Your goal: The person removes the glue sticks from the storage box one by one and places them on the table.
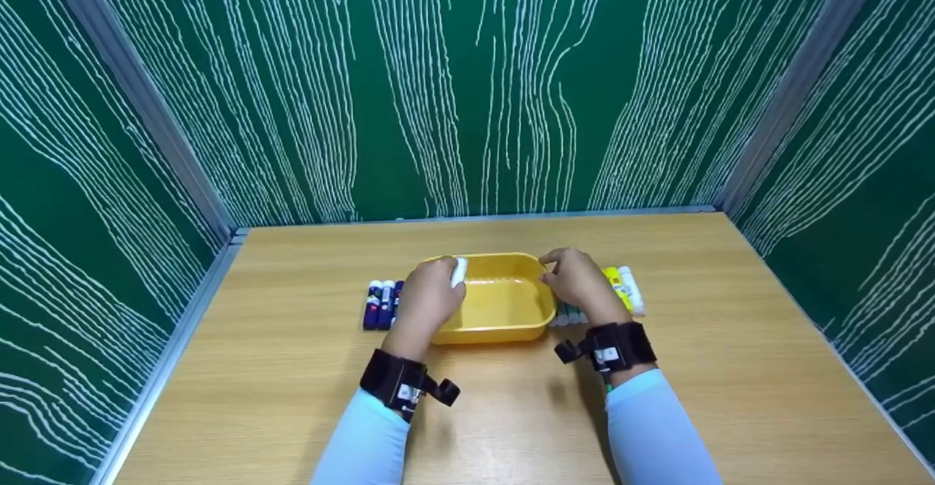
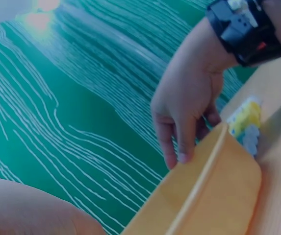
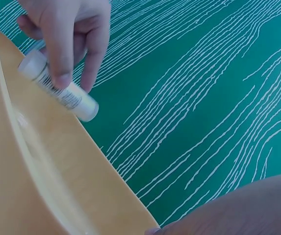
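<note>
A shallow yellow tray (image 1: 504, 306) stands on the table between both hands. My left hand (image 1: 431, 291) pinches a white glue stick (image 1: 459, 272) above the tray's left part. In the right wrist view the glue stick (image 3: 62, 90) is tilted, with printed text on its side, and the fingers of the left hand (image 3: 69, 39) curl about it. My right hand (image 1: 581, 280) is at the tray's far right corner. Seen from the left wrist, the right hand (image 2: 189, 105) reaches down with extended fingers, their tips right at the tray's rim (image 2: 199, 181).
Dark blue glue sticks with white caps (image 1: 380, 306) lie left of the tray, partly behind my left hand. On the right lie grey-green sticks (image 1: 568, 315), a yellow one (image 1: 617, 285) and a white one (image 1: 631, 291). Green walls with white lines (image 1: 467, 90) enclose the wooden table (image 1: 504, 412).
</note>
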Demonstrator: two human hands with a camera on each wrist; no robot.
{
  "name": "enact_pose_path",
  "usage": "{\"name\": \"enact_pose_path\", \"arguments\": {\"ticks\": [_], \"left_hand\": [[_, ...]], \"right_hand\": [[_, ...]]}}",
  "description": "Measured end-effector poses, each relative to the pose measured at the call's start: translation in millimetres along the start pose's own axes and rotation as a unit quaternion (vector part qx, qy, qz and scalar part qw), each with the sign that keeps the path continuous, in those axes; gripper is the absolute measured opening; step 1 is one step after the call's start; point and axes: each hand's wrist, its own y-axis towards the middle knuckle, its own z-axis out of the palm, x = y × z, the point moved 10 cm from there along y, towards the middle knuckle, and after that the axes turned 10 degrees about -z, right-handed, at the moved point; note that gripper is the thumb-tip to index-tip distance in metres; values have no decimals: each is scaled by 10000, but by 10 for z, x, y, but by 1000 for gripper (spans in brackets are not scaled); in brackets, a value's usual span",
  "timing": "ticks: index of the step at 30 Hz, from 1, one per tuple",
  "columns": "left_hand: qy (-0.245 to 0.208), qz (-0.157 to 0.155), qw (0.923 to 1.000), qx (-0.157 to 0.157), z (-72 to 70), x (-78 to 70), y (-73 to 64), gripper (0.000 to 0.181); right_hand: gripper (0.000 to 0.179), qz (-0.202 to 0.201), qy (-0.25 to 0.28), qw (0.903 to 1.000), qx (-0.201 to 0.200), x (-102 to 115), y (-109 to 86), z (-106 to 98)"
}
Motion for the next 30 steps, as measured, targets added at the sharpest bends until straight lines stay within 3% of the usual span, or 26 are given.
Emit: {"name": "enact_pose_path", "arguments": {"ticks": [7,16,30], "left_hand": [[-100,-200,9997,-22,-211,23,-61,49],[-209,-179,9988,-412,-539,148,-89,47],[-548,-597,9960,-370,-780,421,-60,51]], "right_hand": [[44,41,1,10000,14,1,-11,1],[43,-78,-71,9999,-50,11,3,3],[43,142,48,9999,67,-25,10,8]]}}
